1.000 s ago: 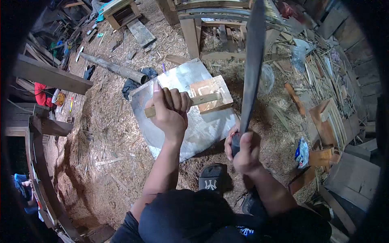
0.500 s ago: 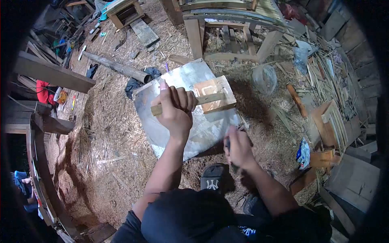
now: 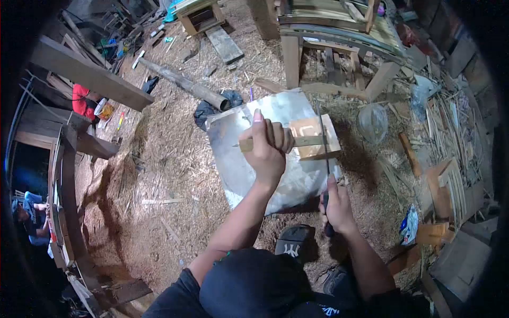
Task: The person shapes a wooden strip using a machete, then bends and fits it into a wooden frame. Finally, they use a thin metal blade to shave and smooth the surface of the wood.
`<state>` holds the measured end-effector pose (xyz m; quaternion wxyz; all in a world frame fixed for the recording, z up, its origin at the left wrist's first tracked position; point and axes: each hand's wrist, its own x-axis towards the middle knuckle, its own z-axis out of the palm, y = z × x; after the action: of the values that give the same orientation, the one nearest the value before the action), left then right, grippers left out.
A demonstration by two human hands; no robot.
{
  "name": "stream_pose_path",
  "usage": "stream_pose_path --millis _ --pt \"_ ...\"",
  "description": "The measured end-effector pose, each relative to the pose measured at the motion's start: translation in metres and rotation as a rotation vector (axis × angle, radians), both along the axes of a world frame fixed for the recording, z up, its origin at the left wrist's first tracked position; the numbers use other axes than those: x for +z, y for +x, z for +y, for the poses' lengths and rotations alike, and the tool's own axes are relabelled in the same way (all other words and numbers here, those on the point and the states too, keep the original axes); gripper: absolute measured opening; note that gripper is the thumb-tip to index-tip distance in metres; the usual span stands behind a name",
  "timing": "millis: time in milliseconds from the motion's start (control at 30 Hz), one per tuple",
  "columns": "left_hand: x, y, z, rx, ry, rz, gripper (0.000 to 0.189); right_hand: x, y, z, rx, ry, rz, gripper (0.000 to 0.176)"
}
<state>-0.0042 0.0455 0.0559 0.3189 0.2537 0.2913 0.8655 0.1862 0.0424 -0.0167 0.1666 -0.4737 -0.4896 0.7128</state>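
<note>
My left hand (image 3: 269, 153) is closed round a narrow wooden strip (image 3: 308, 141), thumb pointing up. The strip's right end lies over a pale wooden block (image 3: 317, 153). That block sits on a grey-white board (image 3: 246, 177) on the ground. My right hand (image 3: 338, 206) is wrapped round the dark handle of a long, thin-bladed tool (image 3: 322, 124). The blade points away from me and crosses the strip near its right end, over the block.
Wood shavings (image 3: 143, 180) cover the ground. A round pole (image 3: 185, 85) lies beyond the board, beside a dark plastic bag (image 3: 204, 112). Wooden frames (image 3: 291, 61) stand at the back; scrap strips (image 3: 445, 111) are piled right. Another person (image 3: 34, 220) is at far left.
The whole scene has shifted right in view as the camera turned. My right hand has moved forward, and the blade, blurred before, now shows across the strip. My left hand keeps its grip.
</note>
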Motion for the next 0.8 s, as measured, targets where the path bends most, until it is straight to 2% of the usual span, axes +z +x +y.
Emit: stream_pose_path --millis 33,67,200,233,300,333,367,433,467,533,567,633,667,700,767,800 --pt "-0.001 0.005 -0.004 0.028 -0.027 0.048 0.053 0.01 0.003 -0.008 -0.033 -0.15 -0.004 0.063" --pt "-0.005 0.002 -0.006 0.032 -0.061 0.063 0.053 0.021 0.003 -0.009 -0.019 -0.16 0.072 0.069" --pt "-0.002 0.002 -0.006 -0.011 -0.062 -0.015 0.054 0.064 0.005 -0.015 -0.142 0.201 0.29 0.059" --pt "-0.001 0.003 -0.006 -0.006 -0.053 0.013 0.054 0.058 0.007 -0.018 -0.149 0.203 0.282 0.059" --pt "-0.002 0.001 -0.006 -0.025 -0.032 0.083 0.053 0.022 0.005 -0.023 -0.144 0.328 0.436 0.061" --pt "-0.003 0.001 -0.007 -0.028 -0.026 0.079 0.053 -0.005 0.006 -0.017 -0.038 0.295 0.183 0.067" --pt "-0.005 0.001 -0.005 -0.019 -0.03 0.037 0.053 -0.029 0.014 -0.011 0.09 0.058 -0.015 0.066" --pt "-0.012 -0.002 -0.004 -0.05 -0.018 -0.061 0.052 0.009 0.013 -0.011 0.059 -0.079 -0.03 0.066" --pt "-0.009 0.0 -0.001 -0.009 -0.015 0.001 0.052 0.023 0.011 -0.012 0.066 -0.09 -0.032 0.066" --pt "-0.001 0.006 -0.006 -0.002 -0.065 0.051 0.052 0.043 0.009 -0.017 -0.032 -0.011 0.147 0.064" --pt "-0.003 0.005 -0.003 0.001 -0.061 0.048 0.052 0.047 0.008 -0.015 -0.029 -0.007 0.145 0.064" --pt "-0.005 0.003 -0.005 -0.013 -0.021 0.102 0.053 0.052 0.008 -0.02 -0.072 0.351 0.53 0.061" --pt "-0.006 0.002 -0.005 -0.018 -0.021 0.104 0.053 0.034 0.007 -0.023 -0.108 0.474 0.472 0.061" --pt "-0.006 0.002 -0.006 -0.013 -0.033 0.092 0.053 -0.009 0.008 -0.018 -0.024 0.668 0.216 0.063" --pt "-0.007 0.004 -0.003 -0.014 -0.017 0.082 0.053 -0.025 0.016 -0.01 0.035 0.035 -0.005 0.066" --pt "-0.008 0.004 -0.003 -0.024 -0.006 0.05 0.053 -0.001 0.013 -0.011 0.002 -0.056 -0.033 0.067"
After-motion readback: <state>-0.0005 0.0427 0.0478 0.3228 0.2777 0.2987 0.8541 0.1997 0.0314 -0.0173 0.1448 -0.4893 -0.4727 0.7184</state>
